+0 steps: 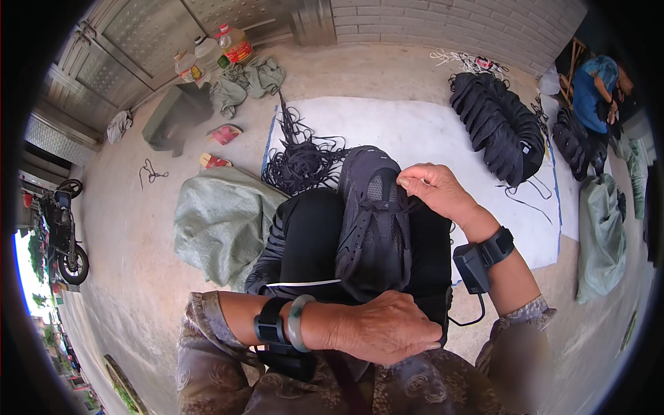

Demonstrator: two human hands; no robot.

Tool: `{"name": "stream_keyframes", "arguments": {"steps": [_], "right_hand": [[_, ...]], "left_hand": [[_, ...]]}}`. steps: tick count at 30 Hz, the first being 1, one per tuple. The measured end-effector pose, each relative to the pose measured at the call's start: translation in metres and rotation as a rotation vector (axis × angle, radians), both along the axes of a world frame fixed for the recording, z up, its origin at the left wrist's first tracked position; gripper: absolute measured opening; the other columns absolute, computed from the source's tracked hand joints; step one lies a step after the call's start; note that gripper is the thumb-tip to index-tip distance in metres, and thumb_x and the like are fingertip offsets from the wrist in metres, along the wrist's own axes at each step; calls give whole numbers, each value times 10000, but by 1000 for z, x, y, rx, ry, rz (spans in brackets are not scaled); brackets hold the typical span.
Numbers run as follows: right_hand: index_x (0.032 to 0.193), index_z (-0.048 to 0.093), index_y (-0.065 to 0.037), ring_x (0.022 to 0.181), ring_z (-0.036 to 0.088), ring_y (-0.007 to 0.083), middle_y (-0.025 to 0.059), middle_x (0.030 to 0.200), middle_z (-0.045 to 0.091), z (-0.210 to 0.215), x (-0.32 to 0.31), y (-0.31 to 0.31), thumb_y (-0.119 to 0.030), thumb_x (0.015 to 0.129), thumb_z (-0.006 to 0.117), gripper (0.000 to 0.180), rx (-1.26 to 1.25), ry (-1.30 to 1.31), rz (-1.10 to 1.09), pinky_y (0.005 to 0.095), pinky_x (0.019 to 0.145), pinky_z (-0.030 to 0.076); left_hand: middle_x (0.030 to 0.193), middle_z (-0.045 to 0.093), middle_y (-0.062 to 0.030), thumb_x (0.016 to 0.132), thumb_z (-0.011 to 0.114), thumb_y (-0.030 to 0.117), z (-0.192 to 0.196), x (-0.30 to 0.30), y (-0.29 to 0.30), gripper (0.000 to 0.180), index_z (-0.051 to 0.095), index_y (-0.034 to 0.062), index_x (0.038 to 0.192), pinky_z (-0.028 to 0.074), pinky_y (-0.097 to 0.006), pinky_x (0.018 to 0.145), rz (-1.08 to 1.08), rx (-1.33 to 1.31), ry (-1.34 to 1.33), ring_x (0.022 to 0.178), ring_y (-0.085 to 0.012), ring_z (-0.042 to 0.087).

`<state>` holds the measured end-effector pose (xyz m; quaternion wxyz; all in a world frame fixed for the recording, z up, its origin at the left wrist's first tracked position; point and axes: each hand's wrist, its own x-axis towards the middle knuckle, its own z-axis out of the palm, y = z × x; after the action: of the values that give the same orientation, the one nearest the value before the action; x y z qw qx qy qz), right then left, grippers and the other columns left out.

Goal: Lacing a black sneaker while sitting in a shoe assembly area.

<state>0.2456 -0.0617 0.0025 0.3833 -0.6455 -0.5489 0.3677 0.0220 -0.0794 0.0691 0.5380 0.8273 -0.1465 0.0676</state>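
A dark grey shoe upper (373, 221) lies on my lap, toe pointing away from me. My left hand (387, 328) clamps its near end against my legs. My right hand (432, 190) pinches a thin black lace at the upper's right side, near the eyelets. Both wrists carry black strapped devices, and the left also wears a pale green bangle (297, 321).
A tangle of black laces (301, 162) lies on a white sheet (415, 131) ahead. A stack of dark uppers (498, 128) sits at the right. Grey-green sacks (221, 221) lie left and right. Another person (595, 86) sits far right. Oil bottles (232, 45), sandals and a motorbike (62, 228) are on the left.
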Motion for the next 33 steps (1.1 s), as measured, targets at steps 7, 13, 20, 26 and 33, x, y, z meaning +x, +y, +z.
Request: {"name": "stream_keyframes", "arguments": {"steps": [7,13,20,26,33], "right_hand": [[779,633,-95,823,542,237,27,798,563,10,-52,8,-115,717,709,101,242,-544,189,361,741,426],[761,562,-22,732,583,335,129,738,589,24,-64,45,-171,817,597,163,78,-421,318,415,642,439],[749,593,-32,711,594,345,144,721,624,34,-55,78,-244,809,626,223,-55,-504,481,423,635,443],[783,524,-42,634,580,269,110,660,585,18,-32,39,-188,756,704,234,-9,-429,279,368,602,438],[816,524,-60,717,577,249,78,693,564,4,-25,40,-149,706,731,250,-142,-289,258,355,652,446]], "left_hand": [[600,517,-103,888,533,170,2,-2,2,196,499,58,731,392,-414,620,-32,-31,75,633,-319,547],[559,458,-62,852,615,132,0,-4,4,220,449,68,722,353,-382,522,-6,-69,-46,534,-288,500],[590,479,-74,841,633,108,10,-6,14,198,476,57,733,376,-374,528,27,-104,-22,560,-295,522],[593,457,-96,848,640,80,11,-12,14,203,472,53,735,374,-380,508,4,-296,74,565,-310,517],[522,457,-101,871,565,264,76,-26,-55,333,440,78,625,375,-386,430,-475,-606,-159,498,-319,511]]}}
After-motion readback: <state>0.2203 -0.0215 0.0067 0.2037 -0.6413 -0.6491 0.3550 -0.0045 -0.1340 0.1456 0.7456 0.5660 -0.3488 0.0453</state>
